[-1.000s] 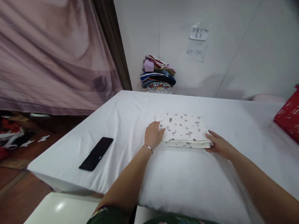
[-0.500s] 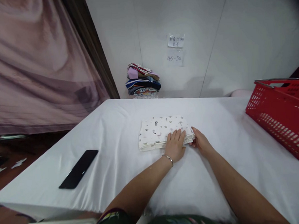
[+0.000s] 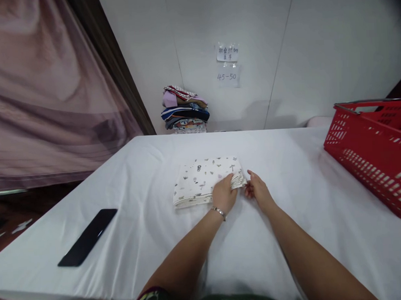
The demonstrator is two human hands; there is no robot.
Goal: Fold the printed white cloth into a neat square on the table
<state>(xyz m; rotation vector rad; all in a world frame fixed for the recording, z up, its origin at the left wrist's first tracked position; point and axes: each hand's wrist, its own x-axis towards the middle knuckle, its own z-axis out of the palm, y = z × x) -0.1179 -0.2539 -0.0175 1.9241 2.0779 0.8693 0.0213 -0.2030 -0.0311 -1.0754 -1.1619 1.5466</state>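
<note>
A folded white cloth point(image 3: 198, 179) with small grey-green prints lies flat in the middle of the table, its layers showing along the near edge. My left hand point(image 3: 224, 194), with a bracelet at the wrist, grips the near right corner, thumb and fingers around the bunched layers, which lift a little. Just right of that corner is my right hand point(image 3: 259, 192), its index finger stretched out and the other fingers curled close to the cloth's edge. Whether those curled fingers hold a bit of the edge is hard to make out.
A black phone-like slab point(image 3: 88, 237) lies on the white-covered table point(image 3: 148, 184) at the left. A red plastic basket point(image 3: 372, 159) stands at the right. Folded fabrics point(image 3: 185, 110) are stacked beyond the far edge, near the wall with paper signs point(image 3: 228, 76). A pink curtain point(image 3: 42, 86) hangs left.
My left hand has gone from lying flat on the cloth to gripping its right corner, which is now raised and bunched. My right hand has drawn slightly off the edge. The view has shifted.
</note>
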